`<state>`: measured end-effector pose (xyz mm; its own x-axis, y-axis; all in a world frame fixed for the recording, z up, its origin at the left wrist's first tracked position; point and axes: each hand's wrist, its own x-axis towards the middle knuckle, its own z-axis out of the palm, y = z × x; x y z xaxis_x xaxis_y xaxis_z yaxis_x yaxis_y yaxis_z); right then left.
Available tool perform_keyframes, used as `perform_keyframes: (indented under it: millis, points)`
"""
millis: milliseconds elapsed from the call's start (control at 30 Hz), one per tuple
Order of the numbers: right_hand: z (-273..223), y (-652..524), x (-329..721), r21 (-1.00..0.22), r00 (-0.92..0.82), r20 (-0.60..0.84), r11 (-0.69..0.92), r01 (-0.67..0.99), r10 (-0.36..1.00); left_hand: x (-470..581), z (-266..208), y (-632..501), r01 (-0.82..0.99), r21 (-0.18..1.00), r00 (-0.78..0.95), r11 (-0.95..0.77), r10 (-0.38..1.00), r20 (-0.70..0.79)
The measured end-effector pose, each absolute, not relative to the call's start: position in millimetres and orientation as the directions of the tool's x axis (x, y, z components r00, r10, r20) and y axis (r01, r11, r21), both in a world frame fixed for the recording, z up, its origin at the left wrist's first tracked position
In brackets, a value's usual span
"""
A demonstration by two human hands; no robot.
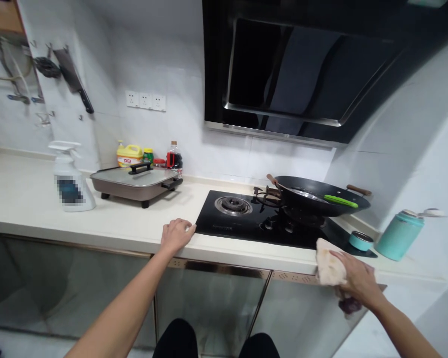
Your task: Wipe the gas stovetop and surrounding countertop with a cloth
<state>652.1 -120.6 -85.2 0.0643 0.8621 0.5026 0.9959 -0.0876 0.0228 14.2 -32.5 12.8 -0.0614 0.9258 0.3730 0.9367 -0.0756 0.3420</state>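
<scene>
My left hand (177,233) rests on the front edge of the counter, beside the left corner of the black gas stove (224,226). It holds nothing, and its fingers lie loosely on the surface. On the right, my right hand (358,278) grips a pale cloth (330,263) and presses it over the counter's front edge. Part of the cloth hangs down below the hand. Close to that hand are a turquoise cup-like lid (361,241) on the stove's corner and a turquoise flask (401,236) with its top flipped up.
A black wok (306,199) with a green-handled utensil (341,201) sits on the right burner. Left stand an electric pan (130,191) with a glass lid and a white spray bottle (71,184). Several bottles line the wall. Above hangs a range hood (283,74); a cleaver (72,77) hangs left.
</scene>
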Motion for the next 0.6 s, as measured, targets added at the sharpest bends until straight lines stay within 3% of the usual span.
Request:
perform_keyframes:
  millis: [167, 367, 600]
  points:
    - [-81, -126, 621, 0.035, 0.031, 0.486, -0.055, 0.998, 0.874, 19, 12, -33, 0.928, 0.365, -0.074, -0.078, 0.92, 0.384]
    - [-53, -118, 435, 0.078, -0.16, 0.464, 0.139, 0.987, 0.871, 18, 9, -32, 0.91, 0.402, -0.083, -0.099, 0.907, 0.413]
    - [-33, -94, 236, -0.057, -0.304, 0.403, 0.356, 0.933, 0.863, 31, 9, -58, 0.872, 0.384, 0.035, -0.304, 0.82, 0.572]
